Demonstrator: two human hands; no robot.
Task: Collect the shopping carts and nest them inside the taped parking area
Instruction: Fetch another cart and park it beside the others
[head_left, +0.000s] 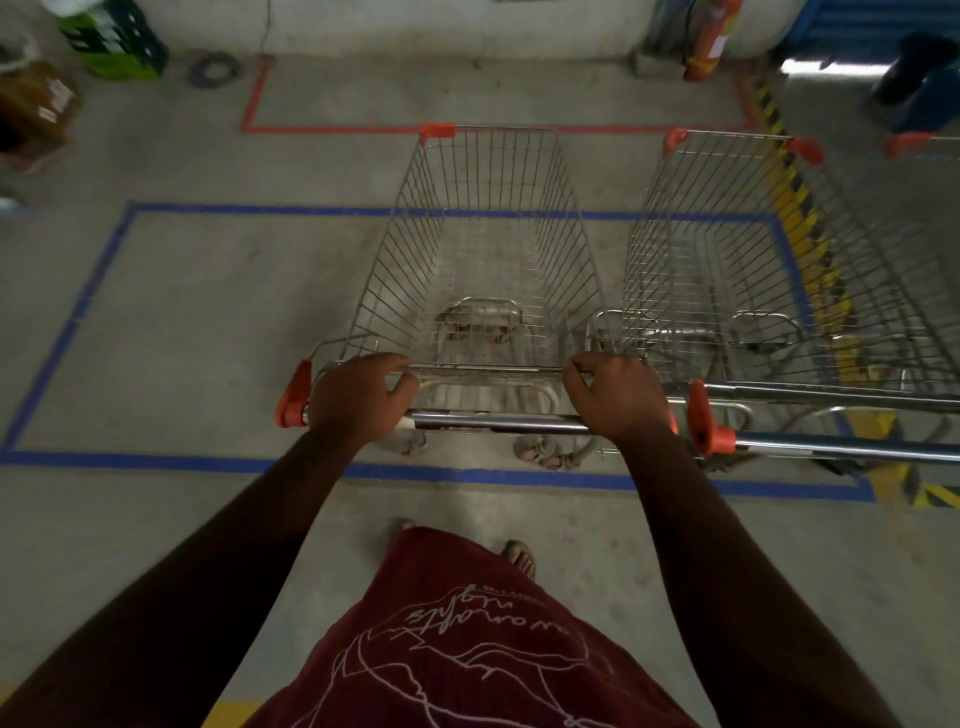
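Underfoot, blue tape (62, 332) frames concrete floor (208, 322) beneath two carts (483, 249).

A: How are the arms set?
B: Both forearms, bare, reach forward and slightly inward.
A: And the hands?
B: The left hand (358, 397) curls over the cart handle (498, 422) near its left end (knuckles up). The right hand (618, 397) grips near its right end, fingers (574, 370) bent forward over the bar.
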